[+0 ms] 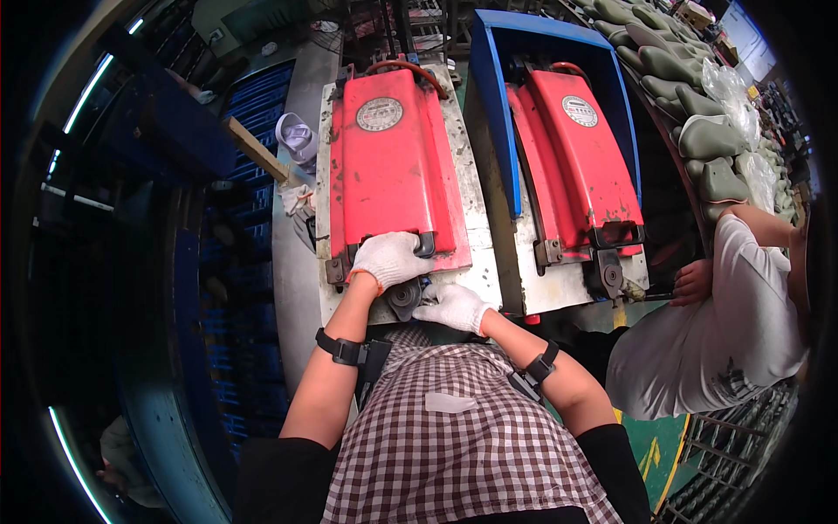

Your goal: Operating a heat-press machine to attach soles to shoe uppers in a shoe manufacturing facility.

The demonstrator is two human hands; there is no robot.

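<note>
Before me lies a red mould cover [388, 175] with a round label, on a worn metal base [467, 227]. My left hand [390, 259], in a white knit glove, is closed round the black handle [425, 244] at the cover's front edge. Just below it, a dark metal latch [403, 299] with a round pivot sticks out toward me. My right hand [456, 307], gloved too, has its fingers curled against the latch's right side; the fingertips are partly hidden.
A second red cover [580, 157] sits under a blue metal hood [559, 26] on the right. A person in a grey shirt [698, 349] is close at my right. Olive-green shoes [707, 140] fill a rack beyond. A lilac sandal [297, 140] and a wooden bar [255, 150] are left.
</note>
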